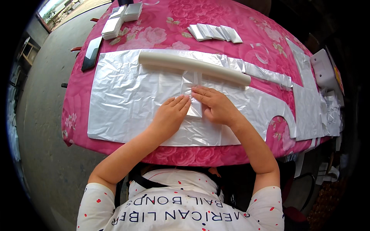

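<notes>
Plastic packet (pixel 195 111) lies between left hand (pixel 170 117) and right hand (pixel 218 106), partly under their straight, unclenched fingers.

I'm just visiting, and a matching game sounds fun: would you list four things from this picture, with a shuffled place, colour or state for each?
Things:
1. Long roll
2. Phone
3. Tablecloth
4. Left hand and right hand

Places, colours, states:
A. Pink, with flowers
B. Fingertips close together on a small folded piece of plastic
C. Pale, lying across the spread plastic, beyond the hands
D. Dark, off toward the picture's upper left

Pairs: 1-C, 2-D, 3-A, 4-B
</notes>
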A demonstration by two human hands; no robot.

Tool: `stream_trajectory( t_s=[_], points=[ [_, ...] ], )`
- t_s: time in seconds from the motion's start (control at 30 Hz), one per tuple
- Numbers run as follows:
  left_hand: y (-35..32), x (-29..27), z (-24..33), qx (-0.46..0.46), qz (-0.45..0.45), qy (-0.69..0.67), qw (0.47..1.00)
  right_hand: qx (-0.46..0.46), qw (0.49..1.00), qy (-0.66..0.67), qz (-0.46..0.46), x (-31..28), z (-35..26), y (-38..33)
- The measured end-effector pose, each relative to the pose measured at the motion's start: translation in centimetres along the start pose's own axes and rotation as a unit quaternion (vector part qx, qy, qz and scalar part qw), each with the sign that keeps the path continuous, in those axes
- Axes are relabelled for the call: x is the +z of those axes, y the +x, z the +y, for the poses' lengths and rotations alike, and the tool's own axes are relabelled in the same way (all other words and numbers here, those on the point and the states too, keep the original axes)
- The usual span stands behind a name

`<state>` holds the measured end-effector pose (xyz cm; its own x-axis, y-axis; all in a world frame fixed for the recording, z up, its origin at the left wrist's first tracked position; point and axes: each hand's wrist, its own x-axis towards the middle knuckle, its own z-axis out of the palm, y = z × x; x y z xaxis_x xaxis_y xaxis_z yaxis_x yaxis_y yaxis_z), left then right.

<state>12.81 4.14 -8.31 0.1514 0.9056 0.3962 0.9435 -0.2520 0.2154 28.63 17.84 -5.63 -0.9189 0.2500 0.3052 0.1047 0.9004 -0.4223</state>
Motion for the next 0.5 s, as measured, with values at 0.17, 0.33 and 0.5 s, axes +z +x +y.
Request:
stream_trajectory(
  t_s=[0.17,0.33,0.5],
  points=[
    [-1.6,-1.2,1.2,0.055,-0.002,-0.079,0.995,-0.022,0.999,0.011,0.033,0.5,-1.2,-1.9],
    [-2.8,-2.5,1.7,0.045,-0.032,-0.148,0.987,-0.008,0.998,0.041,0.039,0.7,-3.4,-4.3],
    [-2.4,-2.0,1.9,-0.039,-0.015,-0.194,0.98,0.053,0.992,0.092,0.061,0.7,-3.7,-4.4]
  ],
)
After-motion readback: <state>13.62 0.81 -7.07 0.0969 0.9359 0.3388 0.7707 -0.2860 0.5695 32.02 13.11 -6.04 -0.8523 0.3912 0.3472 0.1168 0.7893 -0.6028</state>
